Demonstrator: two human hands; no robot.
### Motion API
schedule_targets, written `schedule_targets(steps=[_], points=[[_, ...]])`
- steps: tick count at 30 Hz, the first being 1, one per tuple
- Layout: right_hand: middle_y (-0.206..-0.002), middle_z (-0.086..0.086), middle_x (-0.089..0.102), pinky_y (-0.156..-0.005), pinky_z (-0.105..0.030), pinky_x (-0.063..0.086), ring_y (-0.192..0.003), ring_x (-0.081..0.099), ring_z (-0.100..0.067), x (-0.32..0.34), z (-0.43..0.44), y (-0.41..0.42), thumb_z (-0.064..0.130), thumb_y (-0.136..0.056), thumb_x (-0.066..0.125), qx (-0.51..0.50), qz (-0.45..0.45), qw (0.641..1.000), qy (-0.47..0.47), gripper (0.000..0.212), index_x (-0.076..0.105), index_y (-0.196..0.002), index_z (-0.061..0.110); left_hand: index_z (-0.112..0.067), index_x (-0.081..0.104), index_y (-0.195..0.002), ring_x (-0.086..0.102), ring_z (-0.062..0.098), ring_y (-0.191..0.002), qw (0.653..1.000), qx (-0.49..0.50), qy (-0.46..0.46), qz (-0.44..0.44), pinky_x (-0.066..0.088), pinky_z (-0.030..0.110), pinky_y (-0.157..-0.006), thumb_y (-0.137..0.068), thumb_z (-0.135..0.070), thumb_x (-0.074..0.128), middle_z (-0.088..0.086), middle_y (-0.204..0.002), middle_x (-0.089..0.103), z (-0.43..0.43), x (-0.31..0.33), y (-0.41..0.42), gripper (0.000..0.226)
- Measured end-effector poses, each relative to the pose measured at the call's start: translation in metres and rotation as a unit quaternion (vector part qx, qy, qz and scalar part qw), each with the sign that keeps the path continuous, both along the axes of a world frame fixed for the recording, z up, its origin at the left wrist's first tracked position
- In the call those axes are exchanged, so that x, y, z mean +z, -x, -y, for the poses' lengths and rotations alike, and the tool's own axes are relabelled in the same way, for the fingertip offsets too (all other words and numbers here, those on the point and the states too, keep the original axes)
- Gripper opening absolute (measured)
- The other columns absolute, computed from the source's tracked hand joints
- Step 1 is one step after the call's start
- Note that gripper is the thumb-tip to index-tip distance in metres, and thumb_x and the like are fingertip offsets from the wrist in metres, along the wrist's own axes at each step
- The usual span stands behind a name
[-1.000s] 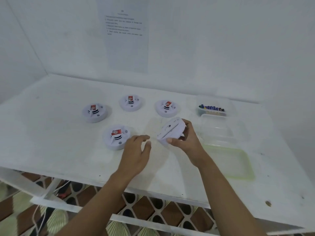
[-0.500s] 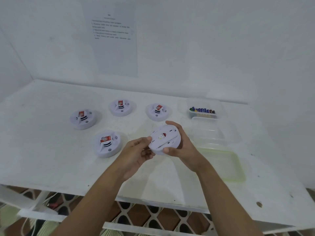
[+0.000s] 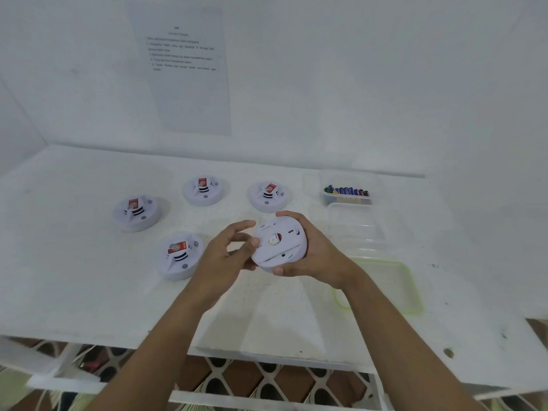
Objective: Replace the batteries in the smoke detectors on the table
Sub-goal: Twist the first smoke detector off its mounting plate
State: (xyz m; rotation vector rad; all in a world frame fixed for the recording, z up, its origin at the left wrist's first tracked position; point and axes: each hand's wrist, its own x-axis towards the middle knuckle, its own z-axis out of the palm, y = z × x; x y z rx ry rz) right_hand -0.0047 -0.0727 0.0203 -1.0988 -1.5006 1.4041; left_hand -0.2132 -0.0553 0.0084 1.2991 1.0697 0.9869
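Note:
My right hand point(image 3: 314, 253) grips a white round smoke detector point(image 3: 280, 243), lifted above the table and turned with its back plate toward me. My left hand point(image 3: 228, 253) touches the detector's left edge with thumb and fingertips, the fingers partly curled. Several other white detectors lie face up on the white table point(image 3: 74, 277): one near my left hand point(image 3: 179, 255), one at the left point(image 3: 137, 212), two at the back point(image 3: 204, 189) point(image 3: 269, 194). Each carries a red label. A clear tub of batteries point(image 3: 347, 193) stands at the back right.
An empty clear container point(image 3: 355, 229) sits in front of the battery tub. A green-rimmed lid point(image 3: 385, 287) lies at the right, under my right wrist. A printed sheet point(image 3: 185, 69) hangs on the back wall. The table's front edge runs just below my forearms.
My right hand lifted the detector off the table and turned its back toward me. My left hand rose from the table and came against the detector's left edge.

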Motion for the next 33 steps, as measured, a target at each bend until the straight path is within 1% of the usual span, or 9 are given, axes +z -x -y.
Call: schedule_targets(steps=[2, 4, 9, 12, 15, 19, 25, 29, 33], points=[[-0.135, -0.004, 0.057, -0.083, -0.033, 0.058, -0.120, 0.060, -0.018, 0.000, 0.001, -0.001, -0.013, -0.071, 0.082, -0.002, -0.001, 1.000, 0.002, 0.088, 0.041, -0.142, 0.019, -0.036, 0.065, -0.119, 0.064, 0.012, -0.089, 0.990, -0.005, -0.090, -0.105, 0.055, 0.025, -0.075, -0.090, -0.033, 0.067, -0.007, -0.111, 0.061, -0.005, 0.001, 0.003, 0.030], [-0.134, -0.006, 0.057, -0.081, -0.032, 0.058, -0.117, 0.062, -0.016, -0.001, 0.001, -0.003, -0.014, -0.072, 0.081, -0.004, -0.002, 1.000, 0.006, 0.088, 0.041, -0.143, 0.019, -0.037, 0.067, -0.118, 0.058, 0.006, -0.094, 0.974, -0.036, -0.147, -0.168, 0.050, 0.018, -0.077, -0.085, -0.039, 0.069, -0.013, -0.113, 0.057, -0.009, 0.004, 0.006, 0.033], [-0.137, -0.008, 0.057, -0.082, -0.036, 0.059, -0.121, 0.061, -0.020, -0.001, 0.002, -0.007, -0.012, -0.070, 0.083, 0.009, -0.023, 0.999, 0.032, 0.091, 0.041, -0.143, 0.021, -0.037, 0.067, -0.120, 0.054, 0.006, -0.098, 0.954, -0.096, -0.182, -0.218, 0.044, 0.015, -0.073, -0.066, -0.052, 0.084, -0.015, -0.109, 0.058, -0.018, 0.012, 0.012, 0.059], [-0.138, -0.008, 0.055, -0.082, -0.037, 0.059, -0.124, 0.059, -0.022, -0.001, 0.002, -0.008, -0.011, -0.070, 0.082, 0.024, -0.018, 0.999, 0.035, 0.092, 0.040, -0.144, 0.023, -0.039, 0.066, -0.120, 0.055, 0.007, -0.097, 0.943, -0.112, -0.197, -0.243, 0.046, 0.018, -0.074, -0.065, -0.049, 0.086, -0.019, -0.109, 0.060, -0.023, 0.016, 0.014, 0.060], [-0.138, -0.007, 0.055, -0.081, -0.038, 0.060, -0.122, 0.061, -0.021, 0.001, 0.003, -0.009, -0.017, -0.071, 0.080, 0.028, -0.015, 0.999, 0.034, 0.091, 0.040, -0.144, 0.022, -0.036, 0.067, -0.117, 0.057, 0.005, -0.098, 0.935, -0.120, -0.217, -0.254, 0.048, 0.017, -0.073, -0.062, -0.050, 0.086, -0.021, -0.107, 0.063, -0.026, 0.019, 0.012, 0.060], [-0.135, -0.003, 0.058, -0.083, -0.045, 0.061, -0.121, 0.061, -0.021, 0.000, 0.005, -0.008, -0.017, -0.069, 0.081, 0.024, -0.022, 0.999, 0.028, 0.091, 0.043, -0.141, 0.024, -0.035, 0.068, -0.107, 0.060, 0.006, -0.095, 0.928, -0.112, -0.256, -0.246, 0.048, 0.016, -0.072, -0.056, -0.051, 0.081, -0.019, -0.101, 0.067, -0.026, 0.021, 0.008, 0.055], [-0.127, -0.001, 0.064, -0.075, -0.036, 0.060, -0.115, 0.065, -0.019, 0.002, 0.006, -0.006, -0.023, -0.066, 0.080, -0.010, -0.034, 0.999, 0.003, 0.090, 0.047, -0.139, 0.017, -0.037, 0.062, -0.097, 0.058, 0.000, -0.087, 0.927, -0.096, -0.275, -0.238, 0.045, 0.010, -0.073, -0.050, -0.048, 0.074, -0.017, -0.093, 0.066, -0.025, 0.025, 0.000, 0.050], [-0.128, -0.004, 0.064, -0.073, -0.036, 0.060, -0.114, 0.066, -0.019, 0.002, 0.005, -0.004, -0.023, -0.064, 0.081, -0.024, -0.037, 0.999, -0.007, 0.090, 0.049, -0.138, 0.018, -0.031, 0.063, -0.099, 0.058, 0.004, -0.086, 0.928, -0.082, -0.271, -0.241, 0.047, 0.013, -0.073, -0.050, -0.050, 0.071, -0.014, -0.092, 0.065, -0.027, 0.023, -0.004, 0.053], [-0.126, 0.000, 0.065, -0.072, -0.036, 0.060, -0.115, 0.065, -0.019, 0.003, 0.004, -0.007, -0.021, -0.065, 0.081, -0.026, -0.046, 0.999, -0.003, 0.089, 0.049, -0.137, 0.020, -0.037, 0.065, -0.107, 0.060, 0.005, -0.093, 0.928, -0.099, -0.270, -0.238, 0.049, 0.014, -0.075, -0.059, -0.054, 0.078, -0.018, -0.100, 0.065, -0.029, 0.024, -0.002, 0.053]])
